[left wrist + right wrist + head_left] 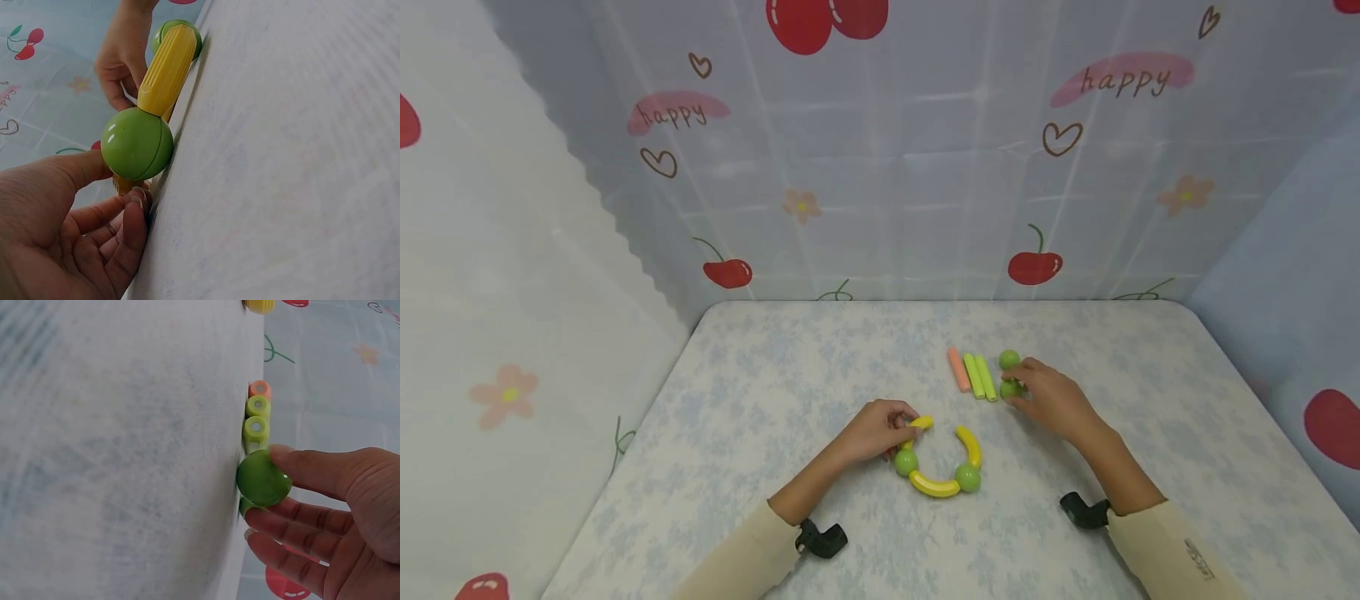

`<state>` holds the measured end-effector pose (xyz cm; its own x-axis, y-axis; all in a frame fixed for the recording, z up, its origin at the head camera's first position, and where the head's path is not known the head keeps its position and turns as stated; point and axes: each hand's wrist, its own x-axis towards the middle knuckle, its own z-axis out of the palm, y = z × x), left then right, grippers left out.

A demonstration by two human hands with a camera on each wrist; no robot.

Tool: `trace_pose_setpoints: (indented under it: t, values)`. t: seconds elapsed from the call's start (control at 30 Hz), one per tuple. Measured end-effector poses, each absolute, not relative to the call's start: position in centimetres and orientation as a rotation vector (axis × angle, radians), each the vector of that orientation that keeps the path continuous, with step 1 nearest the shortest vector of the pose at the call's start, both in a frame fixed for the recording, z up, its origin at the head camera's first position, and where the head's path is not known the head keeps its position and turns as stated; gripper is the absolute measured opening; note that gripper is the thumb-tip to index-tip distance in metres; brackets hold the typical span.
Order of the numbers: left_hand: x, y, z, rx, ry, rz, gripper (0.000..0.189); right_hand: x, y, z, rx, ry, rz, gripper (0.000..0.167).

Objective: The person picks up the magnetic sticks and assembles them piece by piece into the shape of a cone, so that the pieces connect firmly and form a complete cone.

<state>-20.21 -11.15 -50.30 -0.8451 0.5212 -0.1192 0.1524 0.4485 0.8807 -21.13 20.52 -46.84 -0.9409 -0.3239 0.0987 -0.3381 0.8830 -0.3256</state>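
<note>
On the table lies an unfinished-looking ring of yellow curved rods and green balls, open at the far side. My left hand (872, 429) pinches its left yellow curved rod (922, 422), beside a green connector ball (136, 144). The bottom rod (935, 486) joins that ball to a second ball (968, 477), from which the right rod (972, 446) curves away. My right hand (1056, 400) holds a loose green ball (262, 478) between thumb and fingers, low at the tabletop. Another loose green ball (1009, 359) sits just behind it, partly hidden in the right wrist view.
Left of the loose balls lie an orange straight rod (958, 370) and two lime-green straight rods (974, 376), side by side. A patterned cloth covers the table (760, 375). Printed curtains (895, 167) hang behind it and at both sides.
</note>
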Motion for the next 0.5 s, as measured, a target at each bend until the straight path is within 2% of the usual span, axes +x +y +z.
trace_pose_setpoints:
  t: [0.3, 0.5]
  values:
    - [-20.7, -11.5, -50.1, 0.568, 2.338, 1.357, 0.027, -21.8, 20.4, -46.0, 0.447, -3.097, 0.633, 0.034]
    - [-20.4, -11.4, -50.1, 0.567, 2.316, 1.356, 0.026, -21.1, 20.1, -45.5, 0.499, -3.052, 0.682, 0.033]
